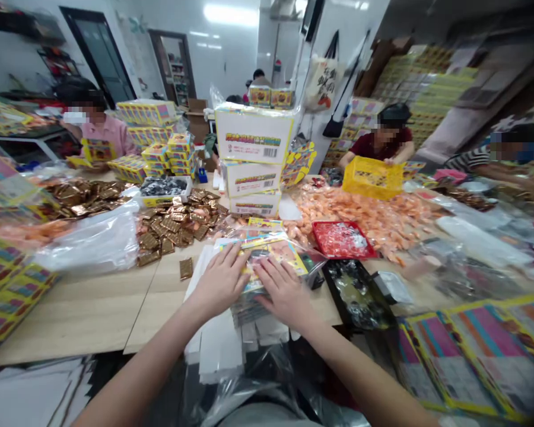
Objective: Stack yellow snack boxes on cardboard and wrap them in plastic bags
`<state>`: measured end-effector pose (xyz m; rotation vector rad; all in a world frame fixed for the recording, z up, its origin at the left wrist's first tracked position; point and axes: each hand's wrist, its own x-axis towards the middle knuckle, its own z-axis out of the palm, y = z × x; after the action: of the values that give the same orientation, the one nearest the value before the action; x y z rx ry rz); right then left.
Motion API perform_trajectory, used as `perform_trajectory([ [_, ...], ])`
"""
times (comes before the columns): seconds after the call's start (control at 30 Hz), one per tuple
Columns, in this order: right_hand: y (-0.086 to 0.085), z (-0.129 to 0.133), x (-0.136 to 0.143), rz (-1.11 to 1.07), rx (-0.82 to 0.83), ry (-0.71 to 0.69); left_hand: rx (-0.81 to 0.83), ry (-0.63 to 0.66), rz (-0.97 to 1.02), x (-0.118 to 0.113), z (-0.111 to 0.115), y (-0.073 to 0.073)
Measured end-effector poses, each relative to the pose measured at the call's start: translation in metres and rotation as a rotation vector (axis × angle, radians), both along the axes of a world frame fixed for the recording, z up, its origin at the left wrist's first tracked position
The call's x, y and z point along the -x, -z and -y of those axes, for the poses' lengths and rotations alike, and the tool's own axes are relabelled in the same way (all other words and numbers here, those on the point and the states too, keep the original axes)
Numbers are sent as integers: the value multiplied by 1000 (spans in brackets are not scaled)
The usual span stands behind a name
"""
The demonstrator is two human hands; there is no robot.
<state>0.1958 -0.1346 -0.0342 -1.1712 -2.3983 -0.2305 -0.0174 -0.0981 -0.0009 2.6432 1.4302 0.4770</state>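
My left hand (220, 279) lies palm down, fingers stretched, on the left part of a colourful printed box (289, 249) in clear plastic. On the same box, my right hand (285, 289) rests with its fingers extended and fairly close together. The plastic film (314, 261) spreads past the box's right side. White sheets (220, 347) stick out beneath it at the table's near edge. My palms hide much of the box's top. Just behind it rises a stack of white-faced boxes (254, 139) with yellow edges.
Gold packets (178, 228) are heaped at left, orange packets (338, 204) at right. A red tray (342, 239) and a black tray (356, 293) stand right of my hands. A co-worker (389, 133) across the table holds a yellow basket (374, 178). Printed boxes (471, 356) fill the lower right.
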Motion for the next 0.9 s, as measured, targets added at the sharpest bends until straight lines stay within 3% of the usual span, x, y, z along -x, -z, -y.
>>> perform_trajectory([
  [0.1,-1,-9,-22,-49,25,-121,49,146,35,14,-4,-10],
  [0.23,-25,-18,-42,-117,80,-169,170,161,-9,21,-7,-29],
  [0.33,-37,-17,-28,-84,144,-126,299,181,-96,15,-2,-52],
  [0.4,-44,-15,-13,-103,208,-129,296,231,-162,11,7,-72],
  [0.5,-62,-11,-3,-123,449,-208,223,284,-172,16,26,-99],
  [0.57,-79,-7,-15,-84,685,-262,298,289,-172,31,37,-106],
  [0.7,-103,6,-75,18,1092,-305,764,346,-67,78,59,-88],
  [0.77,-103,9,-108,-6,1300,-510,1120,542,120,96,65,-71],
  [0.83,-96,5,-131,-292,1349,-649,1397,721,475,103,59,-53],
  [0.87,-91,0,-136,-480,1292,-618,1453,715,730,102,52,-45],
  [0.9,-85,-8,-136,-685,1177,-512,1453,620,1010,97,40,-37],
])
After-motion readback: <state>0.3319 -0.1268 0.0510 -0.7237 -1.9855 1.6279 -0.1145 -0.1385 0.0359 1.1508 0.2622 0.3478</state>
